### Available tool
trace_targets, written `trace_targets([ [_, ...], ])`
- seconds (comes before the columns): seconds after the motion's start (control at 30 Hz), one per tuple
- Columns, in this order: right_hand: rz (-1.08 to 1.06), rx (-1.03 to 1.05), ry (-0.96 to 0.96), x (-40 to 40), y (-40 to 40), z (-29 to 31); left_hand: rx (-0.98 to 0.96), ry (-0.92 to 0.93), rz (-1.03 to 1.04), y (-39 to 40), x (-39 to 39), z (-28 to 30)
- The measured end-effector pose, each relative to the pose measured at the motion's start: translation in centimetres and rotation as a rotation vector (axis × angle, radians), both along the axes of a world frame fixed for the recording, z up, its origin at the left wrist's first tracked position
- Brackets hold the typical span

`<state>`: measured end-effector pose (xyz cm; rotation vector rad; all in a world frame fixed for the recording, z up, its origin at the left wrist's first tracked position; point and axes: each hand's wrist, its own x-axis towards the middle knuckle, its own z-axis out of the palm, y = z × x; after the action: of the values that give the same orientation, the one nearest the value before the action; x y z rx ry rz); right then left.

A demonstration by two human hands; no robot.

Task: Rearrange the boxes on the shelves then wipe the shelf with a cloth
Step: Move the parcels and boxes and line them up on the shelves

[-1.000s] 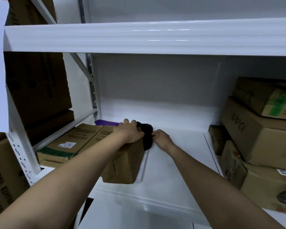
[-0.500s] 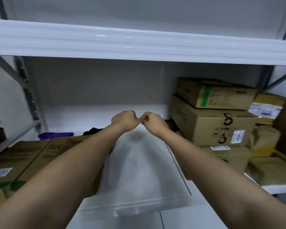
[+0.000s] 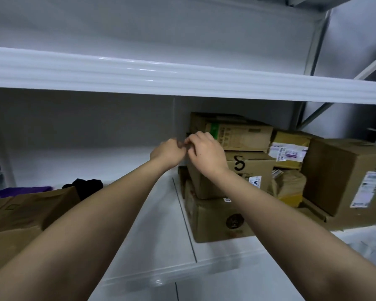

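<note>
White shelf board [image 3: 161, 231] is stretching out bare under my forearms, with flattened cardboard [image 3: 20, 216] lying at my left, the black cloth [image 3: 88, 187] bunched just behind it and a purple cloth [image 3: 24, 189] beside that. Further in, my left hand [image 3: 168, 153] and right hand [image 3: 206, 152] are meeting with fingers curled, knuckles touching, and I cannot tell whether they are pinching anything. Behind them the stacked boxes [image 3: 232, 166] are waiting; I am judging it best to grip the top box at both ends and slide it level
</note>
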<state>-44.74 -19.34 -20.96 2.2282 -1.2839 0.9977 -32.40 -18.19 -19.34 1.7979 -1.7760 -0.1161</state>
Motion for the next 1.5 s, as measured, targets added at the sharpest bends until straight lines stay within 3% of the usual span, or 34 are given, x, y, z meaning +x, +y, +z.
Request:
trace_targets([
  [0.17,-0.018,-0.078,-0.079,-6.4,-1.1,1.2,-0.055,0.263,-0.003,-1.7,-4.8,0.5],
  [0.33,-0.185,-0.033,-0.176,-11.7,-2.6,1.5,0.041,0.472,0.03,-2.5,-8.5,1.1],
  [0.43,-0.261,0.076,-0.31,-14.1,-3.9,1.6,0.067,0.507,0.035,-3.0,-9.5,1.6],
  [0.57,-0.297,0.246,-0.651,-16.1,-5.7,2.1,0.099,0.594,0.016,-3.6,-10.0,2.2],
  [0.77,-0.172,0.574,-1.067,-16.9,-7.8,2.6,0.124,0.769,-0.027,-5.1,-9.7,2.3],
  [0.93,-0.066,0.778,-1.201,-16.7,-8.5,2.5,0.144,0.931,-0.109,-7.1,-9.7,1.6],
  [1.13,-0.016,0.75,-1.326,-16.4,-9.1,3.2,0.07,1.106,-0.091,-6.9,-11.0,2.2],
  [1.5,0.071,0.511,-1.34,-15.2,-6.9,4.1,-0.102,1.245,-0.05,-5.0,-10.1,1.9],
])
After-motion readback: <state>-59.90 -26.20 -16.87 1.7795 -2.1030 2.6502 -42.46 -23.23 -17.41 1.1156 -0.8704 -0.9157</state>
